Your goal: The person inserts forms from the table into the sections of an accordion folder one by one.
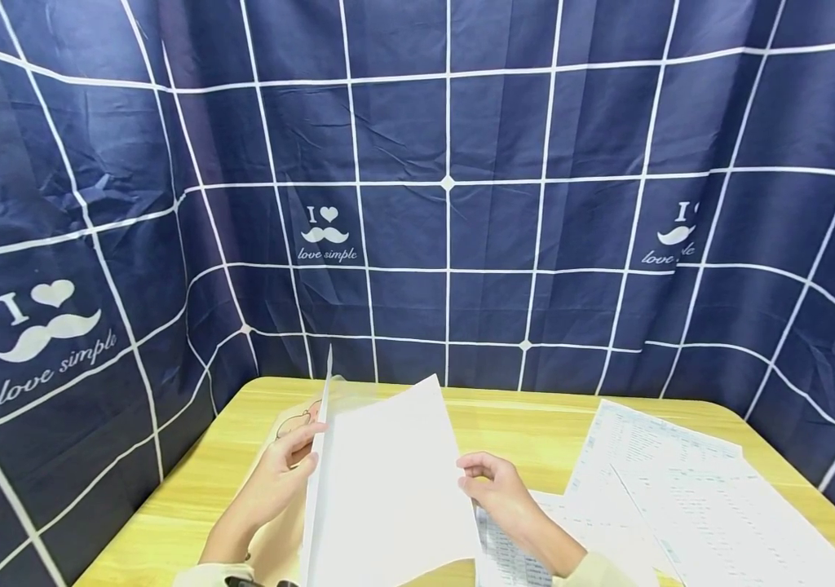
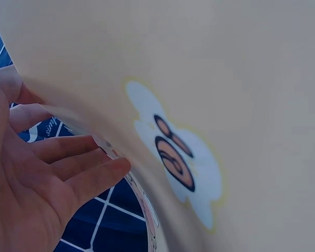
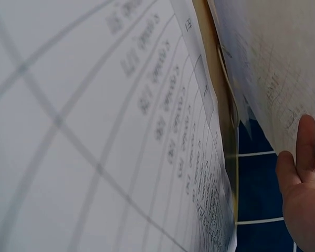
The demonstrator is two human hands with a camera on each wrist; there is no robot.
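My left hand (image 1: pixel 278 477) grips the edge of a cream folder (image 1: pixel 281 538) with a cartoon print, which stands partly open with a leaf upright. In the left wrist view the left hand (image 2: pixel 42 173) is at the bent cover (image 2: pixel 262 105). A see-through sleeve (image 1: pixel 350 393) shows behind a white sheet of paper (image 1: pixel 395 489). My right hand (image 1: pixel 501 493) pinches that sheet by its right edge, its lower edge curling above the table. From the right wrist, the sheet's other face (image 3: pixel 273 58) shows faint print beside the right hand (image 3: pixel 307 194).
Several printed sheets (image 1: pixel 733 505) lie overlapping on the right of the yellow wooden table (image 1: pixel 535 424). One printed sheet (image 1: pixel 509 554) lies under my right forearm. A dark blue curtain (image 1: pixel 491 228) with white lines surrounds the table's back and sides.
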